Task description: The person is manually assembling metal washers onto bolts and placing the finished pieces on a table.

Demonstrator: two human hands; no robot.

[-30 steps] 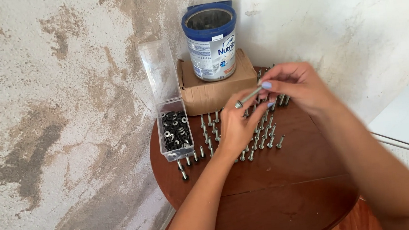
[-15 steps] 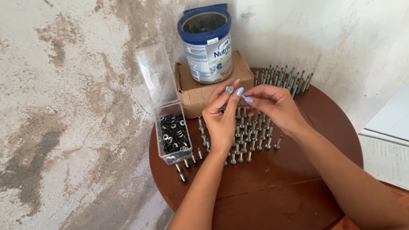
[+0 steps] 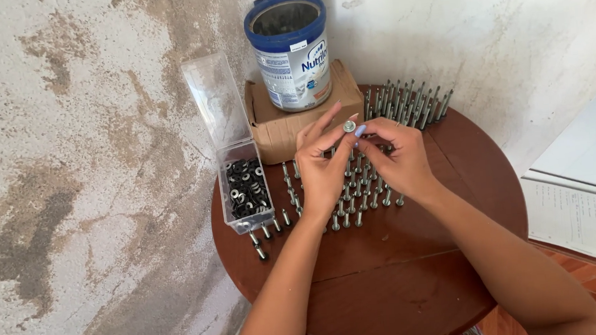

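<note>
A bolt is being held up above the round wooden counter, between the two hands. Its round head is facing the camera, pinched at the fingertips of the left hand, whose grip is being kept closed about it from the left and below. The right hand is being pressed in from the other side, its fingers curled tight and meeting the bolt just beside the head; the shaft is hidden behind the fingers, so how much of it lies within that grip cannot be told.

Directly beneath the hands, rows of upright bolts are standing on the counter. More bolts are lying packed together at the far edge. To the left, an open clear plastic box of dark washers is resting, its lid tipped back. Behind the hands, a blue-rimmed tin is sitting on a cardboard box.
</note>
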